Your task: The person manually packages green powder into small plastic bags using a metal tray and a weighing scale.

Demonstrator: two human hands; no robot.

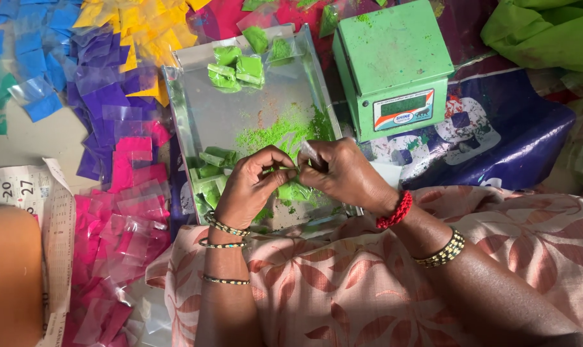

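My left hand and my right hand meet over the near end of a metal tray. Both pinch the top edge of a small clear plastic packet filled with green powder, which hangs just below my fingertips. Loose green powder lies spread in the middle of the tray. Filled green packets sit at the tray's far end, and more green packets are heaped at its near left, beside my left hand.
A green weighing scale stands right of the tray on a blue sheet. Pink packets, purple packets, yellow packets and blue packets cover the floor at left. A paper calendar sheet lies far left. Green cloth sits top right.
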